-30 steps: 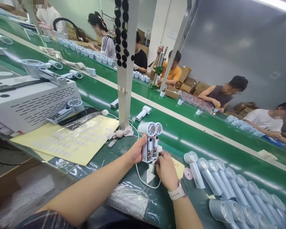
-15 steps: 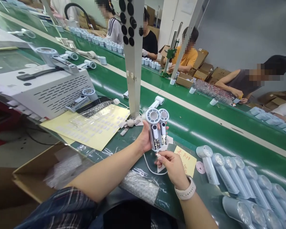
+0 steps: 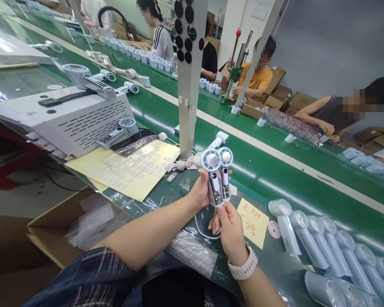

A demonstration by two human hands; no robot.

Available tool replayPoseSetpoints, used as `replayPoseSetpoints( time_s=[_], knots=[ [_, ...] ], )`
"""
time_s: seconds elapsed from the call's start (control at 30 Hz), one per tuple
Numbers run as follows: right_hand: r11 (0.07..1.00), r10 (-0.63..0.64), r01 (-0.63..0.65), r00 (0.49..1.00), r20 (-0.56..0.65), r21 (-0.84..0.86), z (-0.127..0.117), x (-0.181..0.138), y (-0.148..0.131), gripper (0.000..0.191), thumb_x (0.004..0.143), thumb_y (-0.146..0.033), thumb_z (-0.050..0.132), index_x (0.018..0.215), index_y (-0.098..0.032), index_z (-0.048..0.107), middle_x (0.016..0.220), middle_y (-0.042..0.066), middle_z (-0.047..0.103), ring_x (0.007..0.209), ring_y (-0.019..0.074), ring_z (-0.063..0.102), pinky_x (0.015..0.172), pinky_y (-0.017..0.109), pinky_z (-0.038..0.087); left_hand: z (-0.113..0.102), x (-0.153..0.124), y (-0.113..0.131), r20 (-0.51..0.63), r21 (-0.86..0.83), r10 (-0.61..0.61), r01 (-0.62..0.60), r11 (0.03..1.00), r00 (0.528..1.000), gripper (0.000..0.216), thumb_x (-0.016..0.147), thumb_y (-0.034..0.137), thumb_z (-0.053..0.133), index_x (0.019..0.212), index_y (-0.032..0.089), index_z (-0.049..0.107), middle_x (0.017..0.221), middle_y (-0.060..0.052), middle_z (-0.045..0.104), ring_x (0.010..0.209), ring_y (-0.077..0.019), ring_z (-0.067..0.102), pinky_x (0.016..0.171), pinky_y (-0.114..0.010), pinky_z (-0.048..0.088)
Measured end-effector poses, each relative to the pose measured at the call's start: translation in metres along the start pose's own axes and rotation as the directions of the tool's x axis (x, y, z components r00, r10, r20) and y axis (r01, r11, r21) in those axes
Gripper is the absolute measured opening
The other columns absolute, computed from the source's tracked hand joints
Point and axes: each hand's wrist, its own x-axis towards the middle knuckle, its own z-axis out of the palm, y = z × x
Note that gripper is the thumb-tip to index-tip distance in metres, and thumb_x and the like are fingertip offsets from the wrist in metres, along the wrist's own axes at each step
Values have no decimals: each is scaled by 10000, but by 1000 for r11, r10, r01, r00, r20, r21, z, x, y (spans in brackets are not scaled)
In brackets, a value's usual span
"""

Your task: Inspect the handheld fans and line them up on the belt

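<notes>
The gap closes mid-frame: the right hand (image 3: 232, 226), fingertips pinched, apparently brings a thin white cable (image 3: 208, 237) to two pale-blue, round-headed plastic fans (image 3: 213, 179); the left hand (image 3: 201, 192) curls round both.

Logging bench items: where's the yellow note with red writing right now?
In the head view, the yellow note lies on the green bench right of centre, between the right hand and the round pink disc to its right.
</notes>
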Motion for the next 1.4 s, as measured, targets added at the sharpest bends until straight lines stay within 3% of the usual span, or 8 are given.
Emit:
replayPoseSetpoints(
  time_s=[0.1,0.23,0.43,0.57,0.83,1.17,1.27,1.4],
  knots=[
    [978,-75,77,997,19,-192,-4,-1,-4,405,946,-597,549,810,-218,600,747,16,679,733,173,614,737,315,493,1,1,2,-30,-48,-22,21,999,999,726,442,840,761,616,152,605,1044,-114,740,1124,-368,672,954,-454,554],
    [962,-135,132,991,2,-240,-5,-4,-4,385,981,-570,491,882,-224,629,877,40,689,838,200,617,804,346,490,1,1,5,-20,-125,-70,67,990,997,718,479,845,742,630,159,592,1040,-90,746,1081,-340,697,914,-440,579],
    [981,-136,123,988,-76,-149,-7,1,-2,414,940,-594,564,743,-230,557,677,-7,610,691,175,593,711,324,483,2,0,12,37,-132,-61,65,989,997,708,506,844,733,637,164,588,1048,-88,749,1085,-336,701,913,-439,584],
    [987,-108,102,993,-45,-122,-12,2,-10,464,910,-628,595,681,-234,510,529,-48,526,567,157,579,637,308,465,5,-2,17,74,-91,-66,73,993,995,714,468,838,754,632,163,593,1055,-97,747,1069,-350,705,896,-450,590],
    [999,19,-16,995,-93,42,-13,4,-5,487,843,-659,659,675,-227,507,443,-72,501,424,127,536,501,265,439,5,-6,10,84,15,17,-18,1000,996,737,429,858,747,627,160,617,1072,-105,732,1140,-380,666,901,-441,588],
    [996,0,9,994,-112,85,-9,5,0,483,873,-652,626,676,-232,487,437,-77,483,404,127,529,471,256,430,8,-11,9,58,58,71,-74,996,996,757,424,888,719,615,164,610,1084,-112,724,1083,-372,678,866,-432,583],
    [999,-35,34,996,-87,-11,-9,4,2,433,949,-593,544,714,-229,525,536,-33,572,533,153,594,587,292,494,5,-10,4,51,67,49,-53,996,997,760,432,889,721,634,165,609,1043,-118,728,1041,-361,688,829,-426,581],
    [927,-245,225,969,-29,-300,-20,3,-5,352,1018,-453,438,793,-224,582,951,73,682,907,211,650,849,376,529,-1,1,9,-52,8,151,-151,988,987,706,513,847,738,682,170,629,961,-81,736,989,-299,705,811,-369,574]
  ],
)
